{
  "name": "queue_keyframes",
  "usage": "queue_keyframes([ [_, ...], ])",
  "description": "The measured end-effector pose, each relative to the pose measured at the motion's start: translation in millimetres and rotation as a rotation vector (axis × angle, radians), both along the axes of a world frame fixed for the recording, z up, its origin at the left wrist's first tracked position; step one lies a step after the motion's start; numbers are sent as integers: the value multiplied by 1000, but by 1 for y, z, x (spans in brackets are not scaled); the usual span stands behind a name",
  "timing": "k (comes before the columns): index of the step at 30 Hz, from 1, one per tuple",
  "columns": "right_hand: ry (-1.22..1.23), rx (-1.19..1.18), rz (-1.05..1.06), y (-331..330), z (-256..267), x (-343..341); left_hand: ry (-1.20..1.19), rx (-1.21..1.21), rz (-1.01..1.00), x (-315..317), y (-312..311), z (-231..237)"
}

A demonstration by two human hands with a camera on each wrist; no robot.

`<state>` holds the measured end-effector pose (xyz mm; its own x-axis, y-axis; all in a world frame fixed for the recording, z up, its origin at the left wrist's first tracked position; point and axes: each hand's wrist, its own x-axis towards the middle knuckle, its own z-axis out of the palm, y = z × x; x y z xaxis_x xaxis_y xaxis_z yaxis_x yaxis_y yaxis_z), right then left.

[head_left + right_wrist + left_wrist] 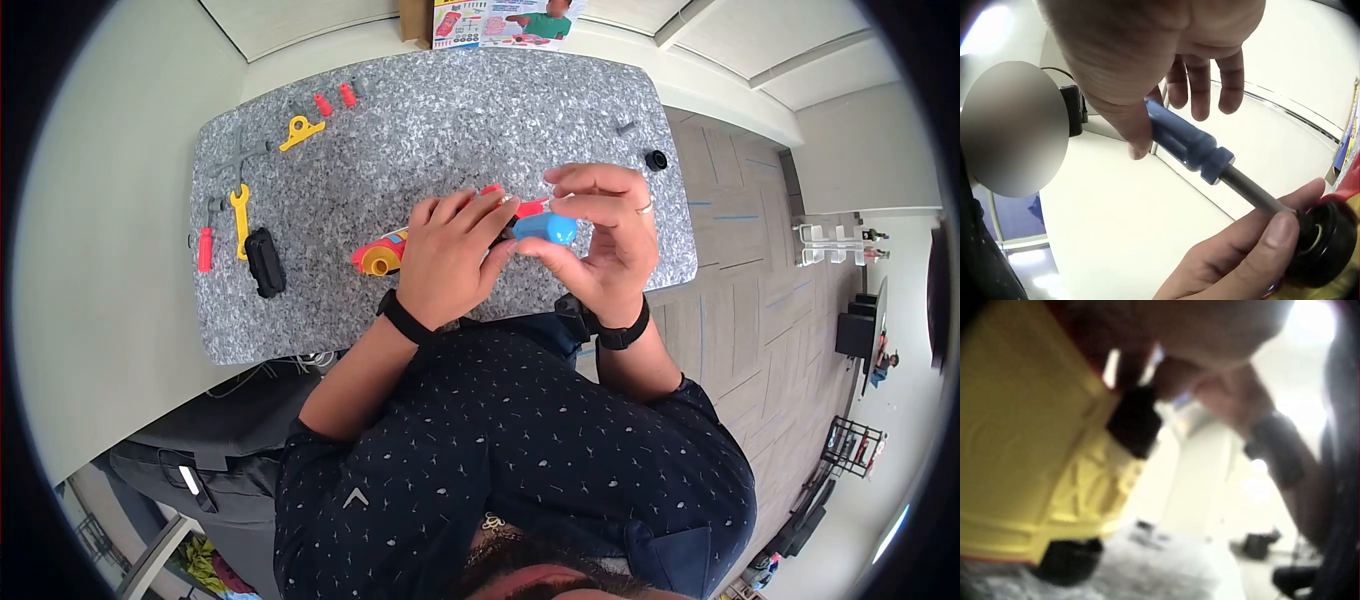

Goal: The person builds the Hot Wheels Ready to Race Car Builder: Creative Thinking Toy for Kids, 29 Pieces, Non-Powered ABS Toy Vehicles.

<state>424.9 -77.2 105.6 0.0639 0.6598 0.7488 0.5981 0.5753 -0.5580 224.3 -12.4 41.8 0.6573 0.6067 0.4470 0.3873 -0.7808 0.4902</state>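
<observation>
A blue-handled screwdriver [548,230] is pinched at its handle by my right hand [605,235], whose other fingers hang loosely away in the right wrist view. Its grey shaft [1250,190] runs down to a black wheel [1335,265] on a red and yellow toy car [380,260]. My left hand [450,255] lies across the car and grips it, covering much of it in the head view. The left thumb and a finger [1279,231] close around the shaft's lower end beside the wheel, hiding its tip. The car's yellow underside [1016,437] fills the left of the blurred left wrist view.
On the speckled table [400,110] at left lie a yellow wrench [240,220], a black elongated part [265,262], a red-handled piece [205,250], and a grey cross-shaped tool [240,155]. A loose black wheel [656,160] sits near the right edge. A printed box [505,25] stands behind.
</observation>
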Motion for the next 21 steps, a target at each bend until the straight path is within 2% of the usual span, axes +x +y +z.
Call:
queue_keyframes([
  [2, 53, 3, 56, 1, -4, -1, -52, 3, -3, 1, 0, 3],
  [5, 112, -36, 36, -1, -11, -6, -210, -174, -60, 2, 7, 5],
  [8, 202, -68, 27, 0, -13, -13, -232, -195, -6, 6, 11, -5],
  [11, 75, -44, 68, 14, 3, -13, -266, -151, 1, 8, 15, -11],
  [15, 81, -164, 199, 18, 6, -8, -273, -193, -6, 10, 13, -7],
  [19, 7, -184, 97, 19, 8, -7, -321, -219, -1, 13, 12, 7],
  [21, 78, -164, 100, 23, 10, -14, -322, -272, -12, 12, 14, 8],
])
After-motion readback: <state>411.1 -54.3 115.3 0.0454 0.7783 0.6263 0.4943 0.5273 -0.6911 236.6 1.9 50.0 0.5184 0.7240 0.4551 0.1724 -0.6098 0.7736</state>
